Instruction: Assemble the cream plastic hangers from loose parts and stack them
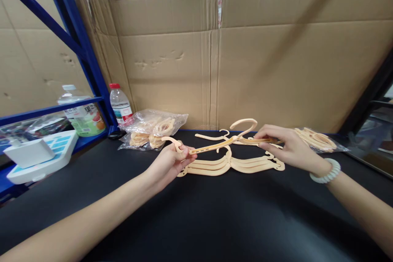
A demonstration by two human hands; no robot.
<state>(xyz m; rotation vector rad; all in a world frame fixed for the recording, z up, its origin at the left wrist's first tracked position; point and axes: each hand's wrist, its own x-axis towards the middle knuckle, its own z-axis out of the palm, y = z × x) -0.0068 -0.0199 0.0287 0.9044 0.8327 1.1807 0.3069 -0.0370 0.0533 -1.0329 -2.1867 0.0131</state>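
Note:
Between my two hands I hold a beige folding hanger [215, 146] spread out above the table, its hook rising near the middle. My left hand [172, 161] pinches its left arm close to the end. Fingers of my right hand [284, 145] are closed on the right arm, hiding part of it. Just below and behind it, a group of similar spread hangers [211, 168] lies side by side on the black table [196, 217]. Farther back, another hanger [210, 136] lies partly hidden behind the held one.
A clear bag of folded hangers [153, 129] sits at the back left, another bag [317, 140] at the right. A red-capped bottle [120, 104], a larger bottle [82, 112] and a white-and-blue device [46, 155] stand left by the blue rack [73, 41]. Cardboard [172, 65] walls the back.

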